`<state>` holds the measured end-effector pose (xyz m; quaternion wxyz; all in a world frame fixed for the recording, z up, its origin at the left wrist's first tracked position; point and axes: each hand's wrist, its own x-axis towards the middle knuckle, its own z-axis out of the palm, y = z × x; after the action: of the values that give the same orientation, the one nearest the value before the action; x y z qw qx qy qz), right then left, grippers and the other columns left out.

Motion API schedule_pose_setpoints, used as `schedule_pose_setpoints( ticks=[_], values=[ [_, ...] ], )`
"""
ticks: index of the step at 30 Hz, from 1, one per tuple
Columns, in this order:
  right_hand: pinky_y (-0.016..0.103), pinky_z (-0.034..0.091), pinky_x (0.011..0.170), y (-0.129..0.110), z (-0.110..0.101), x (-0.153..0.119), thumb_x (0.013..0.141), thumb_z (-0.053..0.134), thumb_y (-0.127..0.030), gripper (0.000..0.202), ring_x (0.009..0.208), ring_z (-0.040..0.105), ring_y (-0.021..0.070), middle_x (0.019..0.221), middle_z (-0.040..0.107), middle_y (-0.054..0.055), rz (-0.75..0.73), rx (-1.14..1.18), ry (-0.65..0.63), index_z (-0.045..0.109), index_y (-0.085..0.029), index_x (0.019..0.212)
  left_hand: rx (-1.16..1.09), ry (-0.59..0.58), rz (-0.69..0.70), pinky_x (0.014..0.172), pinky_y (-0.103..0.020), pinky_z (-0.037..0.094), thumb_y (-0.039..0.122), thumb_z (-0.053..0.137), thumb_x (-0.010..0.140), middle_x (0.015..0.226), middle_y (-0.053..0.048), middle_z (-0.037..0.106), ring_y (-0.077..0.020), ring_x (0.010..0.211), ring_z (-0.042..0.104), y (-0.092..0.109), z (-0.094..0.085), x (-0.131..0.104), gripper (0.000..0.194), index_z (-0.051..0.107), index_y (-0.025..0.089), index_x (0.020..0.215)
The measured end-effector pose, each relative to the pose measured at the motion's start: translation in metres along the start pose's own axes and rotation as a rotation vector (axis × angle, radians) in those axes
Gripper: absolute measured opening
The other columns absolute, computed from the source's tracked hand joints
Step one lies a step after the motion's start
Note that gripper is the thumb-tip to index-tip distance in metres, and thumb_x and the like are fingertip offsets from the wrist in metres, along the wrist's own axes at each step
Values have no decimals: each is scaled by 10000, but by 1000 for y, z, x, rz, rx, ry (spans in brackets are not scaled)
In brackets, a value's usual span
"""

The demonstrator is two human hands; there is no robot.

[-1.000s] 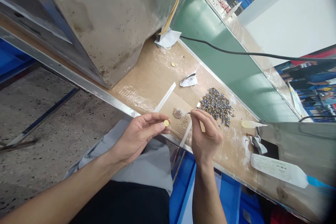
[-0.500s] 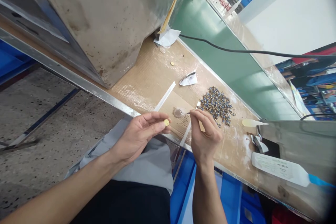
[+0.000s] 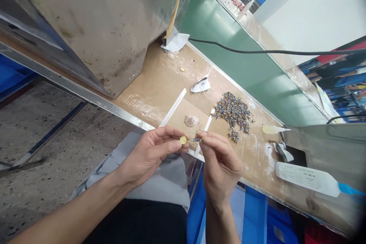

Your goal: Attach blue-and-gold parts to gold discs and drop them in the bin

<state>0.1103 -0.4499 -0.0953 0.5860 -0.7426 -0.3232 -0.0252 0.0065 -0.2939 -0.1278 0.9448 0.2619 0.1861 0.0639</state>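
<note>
Between the thumb and fingers of my left hand (image 3: pixel 154 146) is a small round yellow disc (image 3: pixel 183 140), its flat face turned up. My right hand (image 3: pixel 219 158) pinches a small blue-and-gold piece (image 3: pixel 196 140), its tip pointing at the disc with a narrow gap between them. Both hands hover over the front edge of the brown-covered bench (image 3: pixel 143 108). Just beyond my fingers lies a small clear dish (image 3: pixel 191 121) with tiny specks beside it. A pile of blue-and-gold pieces (image 3: pixel 233 110) spreads on the bench past my right hand.
A metal housing (image 3: pixel 94 19) stands at the left. Tweezers on white paper (image 3: pixel 200 85) and another yellow disc (image 3: pixel 182 69) lie farther back. At right are a yellowish dropper bottle (image 3: pixel 271 129) and a white bottle with a blue cap (image 3: pixel 307 178). A black cable (image 3: pixel 243 51) crosses the green panel.
My right hand has come down and left, bringing the blue-and-gold piece close to the disc. My left hand still holds the disc. The view has shifted slightly.
</note>
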Motion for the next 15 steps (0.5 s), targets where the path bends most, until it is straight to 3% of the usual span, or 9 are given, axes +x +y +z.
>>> schedule_pose_setpoints(
  ticks=[7,15],
  values=[
    [380,689,989,2,-3,-5,1032,819,-105,222,1099,842,221,1166,871,30,-15,25,-19,881,-300,1120,5,-21,-36,883,-220,697,287,950,965,927,-44,885,-149,867,855,1,4,-4,185,907,197,1121],
    [360,702,955,-1,-3,-5,1020,836,-93,238,1054,842,205,1143,869,18,-11,46,-86,879,-305,1120,5,-25,-38,856,-257,723,331,972,936,981,-71,901,-172,831,863,1,8,-4,211,928,181,1078]
  ],
)
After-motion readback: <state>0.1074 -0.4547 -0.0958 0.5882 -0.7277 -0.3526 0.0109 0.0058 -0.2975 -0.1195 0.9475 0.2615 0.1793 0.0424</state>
